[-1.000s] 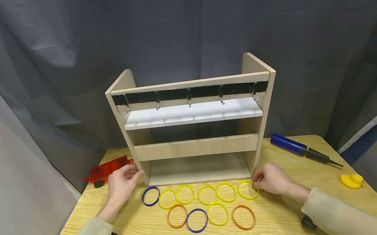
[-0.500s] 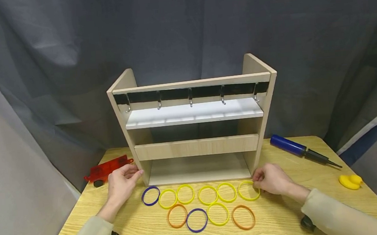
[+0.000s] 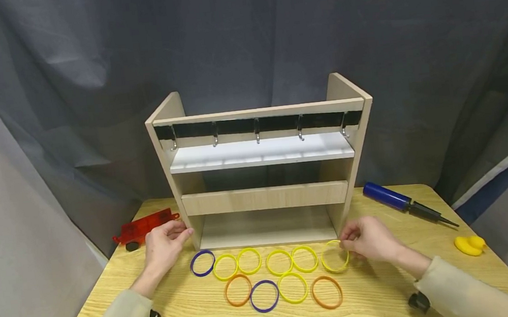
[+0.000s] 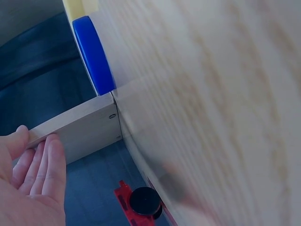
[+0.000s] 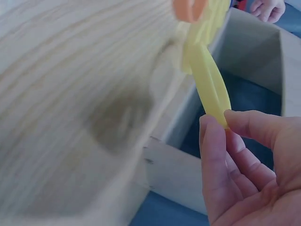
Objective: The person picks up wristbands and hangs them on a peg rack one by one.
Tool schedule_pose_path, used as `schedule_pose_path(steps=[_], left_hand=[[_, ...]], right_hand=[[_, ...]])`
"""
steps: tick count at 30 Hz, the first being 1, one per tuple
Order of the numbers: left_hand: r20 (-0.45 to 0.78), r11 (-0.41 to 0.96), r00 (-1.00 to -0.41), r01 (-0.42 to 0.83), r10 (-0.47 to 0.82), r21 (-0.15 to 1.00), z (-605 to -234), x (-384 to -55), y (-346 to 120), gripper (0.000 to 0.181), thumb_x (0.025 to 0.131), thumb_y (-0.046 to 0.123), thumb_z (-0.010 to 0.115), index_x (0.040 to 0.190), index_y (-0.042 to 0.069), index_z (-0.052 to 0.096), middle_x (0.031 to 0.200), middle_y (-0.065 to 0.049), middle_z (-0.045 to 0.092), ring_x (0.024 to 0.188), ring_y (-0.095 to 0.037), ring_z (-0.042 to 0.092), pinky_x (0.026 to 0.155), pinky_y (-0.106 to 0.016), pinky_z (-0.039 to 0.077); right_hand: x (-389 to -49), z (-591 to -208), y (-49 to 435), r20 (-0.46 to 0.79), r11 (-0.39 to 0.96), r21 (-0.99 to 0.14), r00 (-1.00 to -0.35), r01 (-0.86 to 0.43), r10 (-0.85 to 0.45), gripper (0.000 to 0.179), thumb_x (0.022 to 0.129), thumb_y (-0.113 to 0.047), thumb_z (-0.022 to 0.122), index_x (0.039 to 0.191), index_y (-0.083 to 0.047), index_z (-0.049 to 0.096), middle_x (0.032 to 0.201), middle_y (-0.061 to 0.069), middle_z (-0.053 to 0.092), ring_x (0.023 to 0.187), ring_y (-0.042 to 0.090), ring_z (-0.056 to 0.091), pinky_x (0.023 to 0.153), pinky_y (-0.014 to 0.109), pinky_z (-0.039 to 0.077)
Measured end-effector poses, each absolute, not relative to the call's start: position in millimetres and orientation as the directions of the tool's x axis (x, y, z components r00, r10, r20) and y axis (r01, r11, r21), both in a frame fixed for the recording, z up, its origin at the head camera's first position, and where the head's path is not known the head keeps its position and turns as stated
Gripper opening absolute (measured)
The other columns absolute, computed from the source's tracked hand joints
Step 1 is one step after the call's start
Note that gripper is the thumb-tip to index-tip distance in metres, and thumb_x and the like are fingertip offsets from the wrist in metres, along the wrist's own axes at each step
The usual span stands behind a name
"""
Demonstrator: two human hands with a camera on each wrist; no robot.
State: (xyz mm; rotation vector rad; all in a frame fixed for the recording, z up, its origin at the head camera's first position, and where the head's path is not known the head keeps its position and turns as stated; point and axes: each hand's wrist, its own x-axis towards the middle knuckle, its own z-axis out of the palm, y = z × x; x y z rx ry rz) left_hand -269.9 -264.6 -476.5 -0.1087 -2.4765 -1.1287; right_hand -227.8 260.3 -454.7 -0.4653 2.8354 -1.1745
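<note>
Thumb and forefinger of my right hand [image 3: 369, 239] pinch the right edge of a yellow ring [image 5: 209, 84]. That edge is raised, so the ring tilts; its far side appears low by the table in the right wrist view. Over at the left, my left hand [image 3: 163, 246] holds the front edge of the wooden shelf unit's [image 3: 264, 199] side panel [image 4: 89, 125], thumb at the edge and fingers along the outer face. Several other yellow rings [image 3: 279, 252], a pair of blue rings [image 3: 266, 311] and a pair of orange rings [image 3: 328, 308] lie flat before the shelf.
Metal hooks [image 3: 258, 136] hang in a row from a black strip under the shelf's top board. A red toy trailer [image 3: 146, 226] sits left of the shelf. On the right lie a blue hand pump [image 3: 388, 195] and a yellow rubber duck [image 3: 470, 245].
My right hand has risen a little, and the yellow ring it pinches has gone from lying nearly flat to tilted. The left hand stays at the side panel.
</note>
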Motion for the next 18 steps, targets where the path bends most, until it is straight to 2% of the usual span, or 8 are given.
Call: schedule_pose_path(steps=[5,10,18], left_hand=[[0.395,0.664,-0.913,0.234,-0.102,0.711,-475.9,-269.8,-263.9,0.017,0.097,0.019,0.091,0.108,0.007,0.086,0.103,-0.014,0.089,0.091,-0.03,0.088,0.073,-0.01,0.059],[0.39,0.667,-0.915,0.229,-0.101,0.709,-475.7,-269.8,-263.9,0.019,0.097,0.019,0.091,0.109,0.006,0.086,0.104,-0.014,0.089,0.092,-0.03,0.088,0.074,-0.01,0.06],[0.388,0.672,-0.916,0.224,-0.101,0.705,-475.6,-270.0,-263.8,0.019,0.096,0.02,0.091,0.11,0.007,0.086,0.104,-0.014,0.089,0.093,-0.031,0.088,0.074,-0.012,0.06]], right_hand=[[-223.2,-439.2,254.4,0.137,0.675,-0.664,-0.94,-0.321,-0.312,0.01,0.092,-0.006,0.088,0.088,-0.011,0.08,0.077,-0.001,0.078,0.059,0.004,0.065,0.053,0.022,0.057],[-218.6,-420.8,244.9,0.17,0.645,-0.674,-0.926,-0.36,-0.338,0.009,0.093,-0.008,0.089,0.089,-0.011,0.081,0.079,-0.002,0.08,0.062,0.007,0.071,0.056,0.024,0.062],[-210.2,-397.6,221.4,0.212,0.6,-0.698,-0.913,-0.392,-0.349,0.01,0.093,-0.01,0.091,0.09,-0.012,0.081,0.079,-0.002,0.081,0.065,0.002,0.071,0.058,0.023,0.06]])
